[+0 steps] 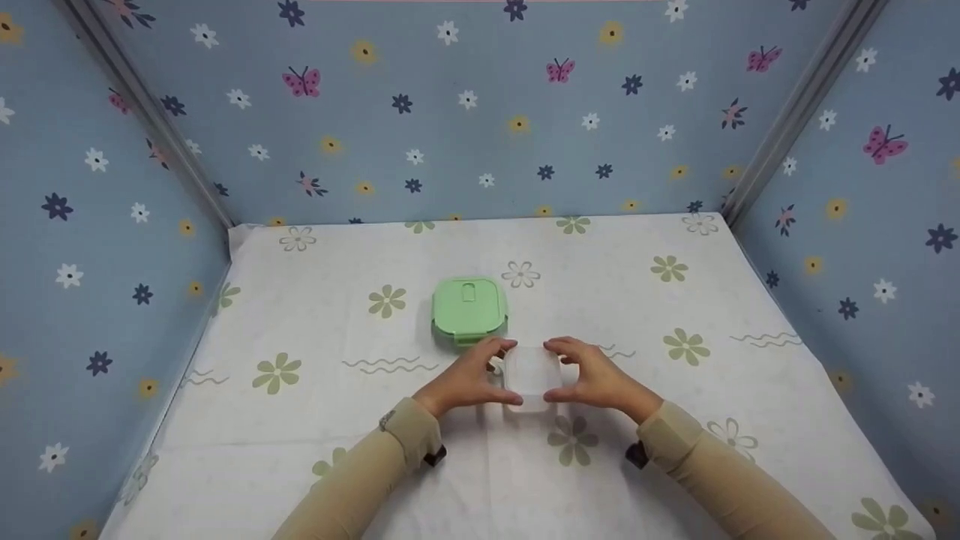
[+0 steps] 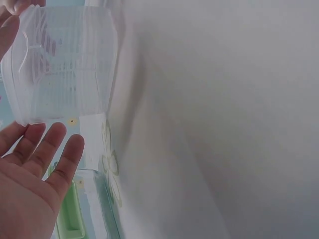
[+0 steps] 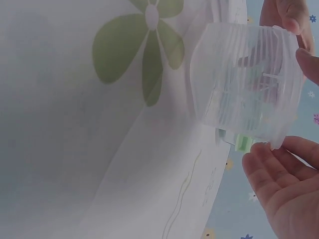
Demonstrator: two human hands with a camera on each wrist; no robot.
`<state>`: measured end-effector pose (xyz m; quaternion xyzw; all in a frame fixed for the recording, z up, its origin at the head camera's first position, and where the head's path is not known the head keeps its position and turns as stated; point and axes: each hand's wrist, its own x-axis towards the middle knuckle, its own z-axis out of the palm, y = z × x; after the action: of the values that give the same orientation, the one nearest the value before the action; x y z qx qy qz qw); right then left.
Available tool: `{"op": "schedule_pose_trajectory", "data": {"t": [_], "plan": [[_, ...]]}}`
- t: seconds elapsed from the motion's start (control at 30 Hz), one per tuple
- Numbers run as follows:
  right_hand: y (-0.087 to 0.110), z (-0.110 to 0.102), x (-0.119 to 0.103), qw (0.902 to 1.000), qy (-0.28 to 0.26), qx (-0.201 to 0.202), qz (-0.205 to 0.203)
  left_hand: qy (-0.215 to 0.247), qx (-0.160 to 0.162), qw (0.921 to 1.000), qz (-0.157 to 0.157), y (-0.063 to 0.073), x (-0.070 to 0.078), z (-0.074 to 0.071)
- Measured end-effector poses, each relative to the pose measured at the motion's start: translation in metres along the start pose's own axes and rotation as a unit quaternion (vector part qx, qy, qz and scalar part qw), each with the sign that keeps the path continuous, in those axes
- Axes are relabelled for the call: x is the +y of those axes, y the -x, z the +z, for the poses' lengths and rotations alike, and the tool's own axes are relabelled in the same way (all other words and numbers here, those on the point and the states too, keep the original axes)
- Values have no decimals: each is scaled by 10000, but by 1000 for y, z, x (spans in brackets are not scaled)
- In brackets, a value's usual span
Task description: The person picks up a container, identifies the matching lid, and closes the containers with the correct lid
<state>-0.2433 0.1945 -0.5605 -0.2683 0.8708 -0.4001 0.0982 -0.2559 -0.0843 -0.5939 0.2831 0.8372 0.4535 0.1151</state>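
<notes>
A clear plastic container [image 1: 532, 379] with ribbed lines along its walls stands on the cloth between both hands. My left hand [image 1: 476, 379] grips its left side, thumb at the near corner and fingertips at the far one. On the opposite side my right hand [image 1: 600, 379] holds it the same way. The wrist views show fingertips [image 2: 56, 133] and thumbs touching the container's upper rim [image 3: 281, 134]. Just behind and to the left sits a glass food container with a green clip lid [image 1: 469, 306], apart from the hands. Its clear body [image 2: 102, 199] shows in the left wrist view.
A white cloth [image 1: 300, 427] with green flowers covers the table. Blue flowered panels [image 1: 480, 105] rise at the back and both sides, with grey posts [image 1: 795, 112] at the rear corners.
</notes>
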Motion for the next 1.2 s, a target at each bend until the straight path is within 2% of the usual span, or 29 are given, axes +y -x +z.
{"op": "schedule_pose_trajectory", "data": {"t": [0.27, 0.47, 0.8, 1.03, 1.2], "plan": [[0, 0, 1, 10000, -16, -15, -92, 45, 43, 9999, 80, 2, 0, 0], [-1, -1, 1, 9998, -143, -64, -132, 260, 53, 9996, -24, 4, 0, 1], [0, 1, -3, 9983, -146, -212, 524, 183, 8, 9997, -136, 5, -1, 2], [1, 3, 2, 9974, -246, -242, 627, 125, -34, 9999, -113, 7, 0, 4], [2, 2, 9, 9952, -647, -313, 658, 60, -90, 9999, -77, 5, 1, 6]]}}
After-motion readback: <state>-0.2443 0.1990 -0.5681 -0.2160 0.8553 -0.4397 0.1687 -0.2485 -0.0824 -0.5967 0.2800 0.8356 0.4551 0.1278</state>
